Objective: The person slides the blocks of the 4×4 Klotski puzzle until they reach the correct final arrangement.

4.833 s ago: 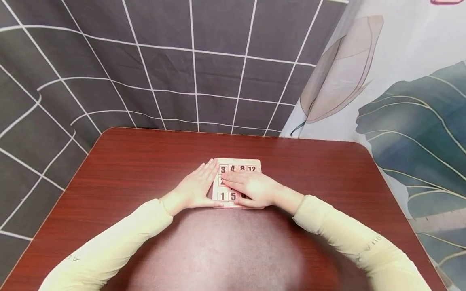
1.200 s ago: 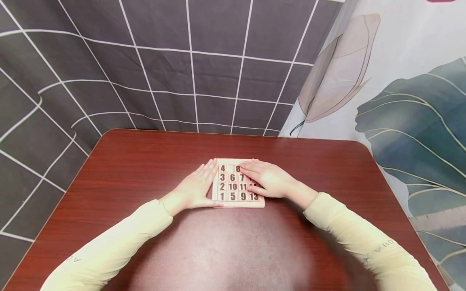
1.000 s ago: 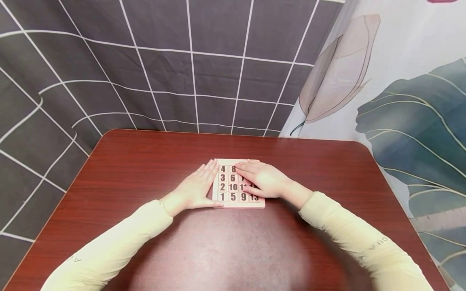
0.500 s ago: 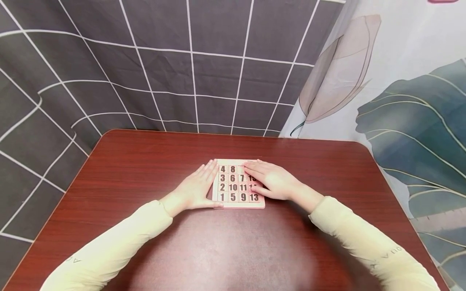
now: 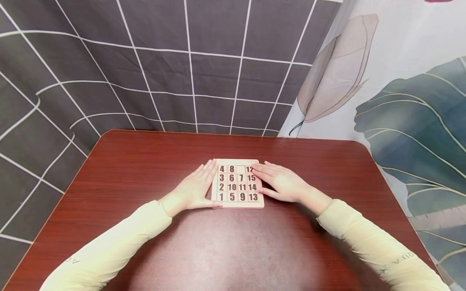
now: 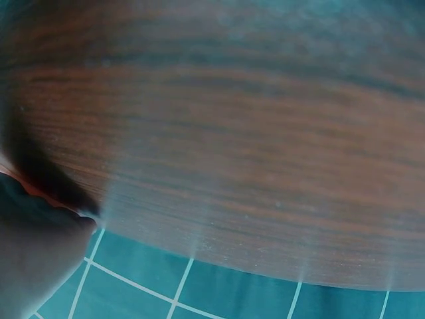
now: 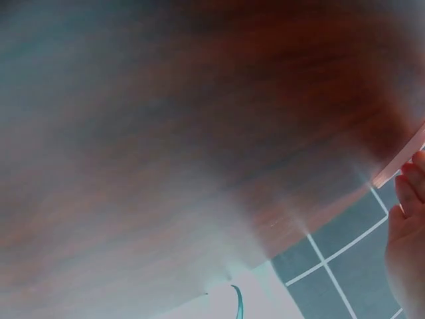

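A pale sliding number puzzle lies flat on the table. Its top row reads 4, 8, a gap, then the 12 tile; numbered tiles fill the three rows below. Along the puzzle's left edge rests my left hand, fingers straight and thumb spread across the front left corner. My right hand lies at the right edge, its straight fingertips touching the 12 tile and the thumb beside the 14 tile. In the right wrist view only part of the right hand and the puzzle's side edge show.
The red-brown wooden table has rounded far corners. Behind it hangs a dark grey curtain with a white grid, and a leaf-patterned curtain hangs at the right. Both forearms wear pale sleeves.
The top-row 8 tile has slid left beside the 4, and a gap now shows left of the 12. My right hand has drawn back rightward, uncovering the right column. My left hand stays put.
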`<state>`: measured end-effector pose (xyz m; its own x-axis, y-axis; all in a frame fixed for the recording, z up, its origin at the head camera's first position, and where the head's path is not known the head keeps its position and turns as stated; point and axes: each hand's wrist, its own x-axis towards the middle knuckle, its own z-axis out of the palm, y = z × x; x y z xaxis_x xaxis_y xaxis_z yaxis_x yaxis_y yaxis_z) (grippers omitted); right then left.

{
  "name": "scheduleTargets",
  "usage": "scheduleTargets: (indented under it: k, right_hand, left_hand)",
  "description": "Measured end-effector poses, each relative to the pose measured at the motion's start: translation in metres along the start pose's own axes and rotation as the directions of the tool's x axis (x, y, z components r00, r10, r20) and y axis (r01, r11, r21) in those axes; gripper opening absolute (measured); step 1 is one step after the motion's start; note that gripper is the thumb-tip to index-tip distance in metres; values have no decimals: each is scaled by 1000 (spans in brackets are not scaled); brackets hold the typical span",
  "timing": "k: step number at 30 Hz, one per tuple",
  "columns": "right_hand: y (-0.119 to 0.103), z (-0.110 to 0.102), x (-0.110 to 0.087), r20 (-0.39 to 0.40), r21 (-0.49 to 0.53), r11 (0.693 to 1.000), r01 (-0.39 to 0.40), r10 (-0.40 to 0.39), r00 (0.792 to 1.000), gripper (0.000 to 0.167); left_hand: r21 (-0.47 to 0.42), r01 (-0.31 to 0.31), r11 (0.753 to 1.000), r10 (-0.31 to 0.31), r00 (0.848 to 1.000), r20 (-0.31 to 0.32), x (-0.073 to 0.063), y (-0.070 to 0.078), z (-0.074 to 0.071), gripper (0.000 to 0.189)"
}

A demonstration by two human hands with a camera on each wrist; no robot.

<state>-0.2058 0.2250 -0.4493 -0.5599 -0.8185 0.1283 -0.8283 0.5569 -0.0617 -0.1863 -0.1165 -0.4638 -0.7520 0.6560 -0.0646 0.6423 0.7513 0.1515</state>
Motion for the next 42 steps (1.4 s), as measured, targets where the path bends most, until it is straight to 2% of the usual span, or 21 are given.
scheduleTargets:
  k: [5,14,23,31,42]
  right_hand:
    - [-3,3,9,-4,18,1000,13,-13,1000,61]
    - [-9,2,23,37,39,999,4,-5,999,63]
    - [-10,-4,6,-47,42,997,69,-67,997,61]
    - [-13,-3,-17,8,33,999,43,-43,999,65]
    - [-11,-1,-14,-24,12,997,83,-82,996,62]
  left_hand:
    - [0,1,1000,-1,1000,-1,0,-1,2,125]
    - [-19,-6,1000,6,1000,-2,-1,0,-3,125]
    - [-16,-1,1000,1,1000,6,-1,2,-4,125]
    - [-17,2,1000,-2,1000,7,-2,1,-6,123]
    - [-12,-4,1000,4,1000,4,-1,0,-4,124]
